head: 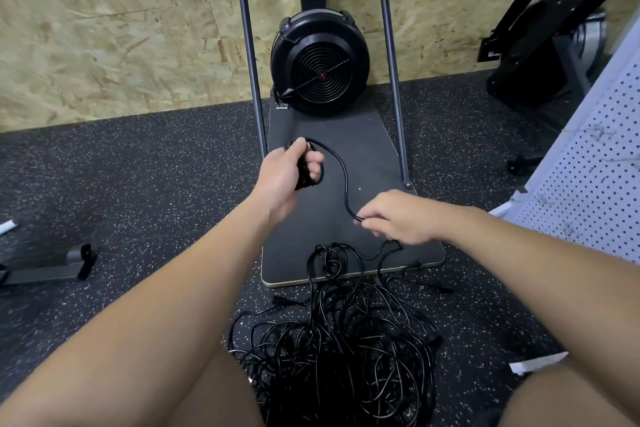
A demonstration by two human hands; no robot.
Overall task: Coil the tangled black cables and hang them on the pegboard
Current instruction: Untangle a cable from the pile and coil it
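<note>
Head view: the left hand [291, 172] curls its fingers round a small coil [309, 170] of thin, glossy black cable, several loops bunched in the fist with the thumb on top. From the coil one strand [343, 180] runs in an S-curve toward the person and to the right, its long axis roughly from far-left to near-right, and ends at the right hand [398, 218]. That hand pinches the strand between thumb and forefinger; the other fingers are curled under and mostly hidden. Past the pinch the cable drops under the right hand and down to the pile [336, 350], a tangled heap of round, shiny black cables. The pile lies on the floor [138, 191] between the person's knees, its far edge looping onto the board [346, 149].

The floor is dark rubber flecked with pale specks. The board is flat, matte black with rounded corners and a pale edge. At its far end stands a round black fan housing [319, 62] with a concentric ribbed grille, flanked by two slim metal poles. The wall [104, 28] is coarse chipboard. The pegboard [588, 184], white with rows of small holes, stands at the right, well apart from the pile.
</note>
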